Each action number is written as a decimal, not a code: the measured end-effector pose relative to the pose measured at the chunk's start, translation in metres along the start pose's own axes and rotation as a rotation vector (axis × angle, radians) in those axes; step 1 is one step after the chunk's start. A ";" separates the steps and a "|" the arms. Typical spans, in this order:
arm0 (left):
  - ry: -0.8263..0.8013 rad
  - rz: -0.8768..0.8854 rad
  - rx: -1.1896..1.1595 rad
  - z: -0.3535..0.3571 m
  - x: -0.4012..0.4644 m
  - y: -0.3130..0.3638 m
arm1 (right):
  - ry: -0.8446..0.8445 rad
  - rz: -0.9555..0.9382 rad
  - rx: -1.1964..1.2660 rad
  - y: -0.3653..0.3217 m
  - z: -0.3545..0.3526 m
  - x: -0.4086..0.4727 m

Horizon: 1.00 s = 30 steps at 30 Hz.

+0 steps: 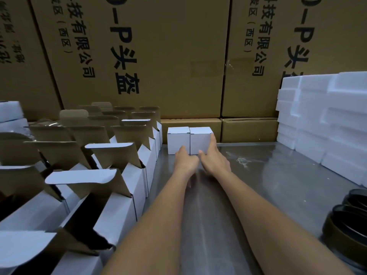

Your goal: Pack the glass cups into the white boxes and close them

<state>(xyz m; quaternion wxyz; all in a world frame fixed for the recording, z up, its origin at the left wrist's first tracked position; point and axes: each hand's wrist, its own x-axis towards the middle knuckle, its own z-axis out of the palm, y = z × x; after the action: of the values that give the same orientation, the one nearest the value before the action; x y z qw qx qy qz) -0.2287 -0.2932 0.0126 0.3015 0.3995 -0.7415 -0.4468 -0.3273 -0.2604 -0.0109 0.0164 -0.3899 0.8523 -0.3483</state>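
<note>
While I'm reaching both arms out to the far end of the metal table (268, 175), I'm parking two closed white boxes (178, 140) side by side, touching each other, right against the low brown cartons (248, 130) at the back. They're pretty much cubes, so no real long axis, sitting upright with their lids shut flat on top. My right hand (213, 159) is spread against the right box (200, 140), fingers straight up its right edge. My left hand (185, 160) is lying at the foot of the left one, fingers loosely curled, not gripping anything as far as I can tell. Along the left, rows of open white boxes (127, 183) are standing with flaps up; can't see what's inside. White foam blocks (317, 116) are stacking up far right, dark rings (349, 221) near right.
</note>
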 end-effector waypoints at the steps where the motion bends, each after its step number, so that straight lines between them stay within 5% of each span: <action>1: 0.005 0.006 0.004 0.001 -0.001 0.000 | -0.019 0.006 0.007 0.000 0.000 0.000; 11: 0.090 0.220 0.078 0.009 -0.056 -0.012 | 0.045 0.063 -0.056 -0.009 -0.010 -0.026; 16: 0.071 0.353 0.604 0.009 -0.104 -0.009 | 0.096 -0.028 -0.204 -0.014 -0.025 -0.072; 30: 0.150 0.697 1.009 -0.037 -0.270 0.000 | 0.078 -0.116 -0.424 -0.018 -0.078 -0.258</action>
<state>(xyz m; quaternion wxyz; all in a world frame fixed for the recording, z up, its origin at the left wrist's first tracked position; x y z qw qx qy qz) -0.0639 -0.0757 0.0039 0.2550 0.2574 -0.9252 0.1133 -0.1595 -0.0483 -0.0039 -0.1191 -0.4194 0.8825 -0.1764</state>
